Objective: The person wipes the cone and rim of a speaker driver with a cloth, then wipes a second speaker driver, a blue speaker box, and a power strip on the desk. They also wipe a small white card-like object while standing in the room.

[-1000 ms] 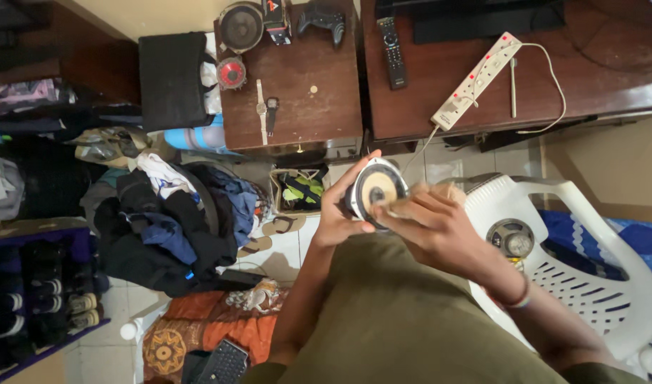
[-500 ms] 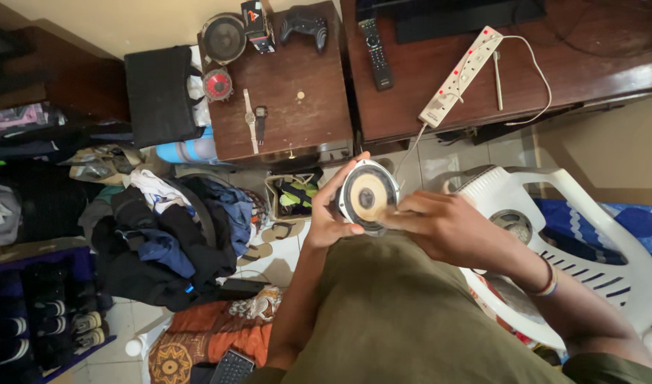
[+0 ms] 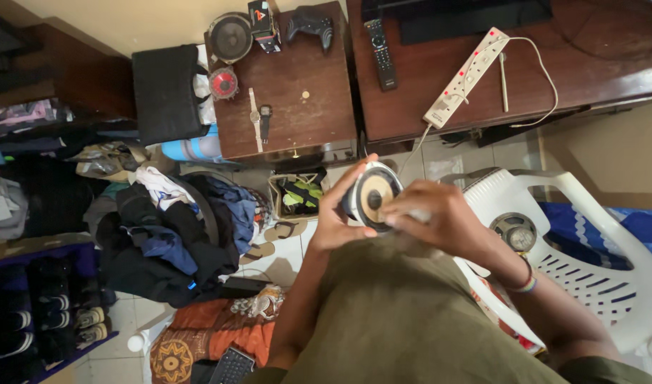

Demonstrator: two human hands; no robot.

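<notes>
Two hands hold one round speaker driver (image 3: 372,193) in front of the person's chest, above the tiled floor (image 3: 287,250). The left hand (image 3: 337,213) grips its left rim, thumb below and fingers curled over the top edge. The right hand (image 3: 440,220) lies across the right side of the cone with its fingers closed; whether they pinch a cloth or only press the cone is hard to tell, because the hand covers that part. The driver's back is hidden. Another speaker (image 3: 512,232) rests on the white plastic chair (image 3: 596,235), cut off at the right edge.
</notes>
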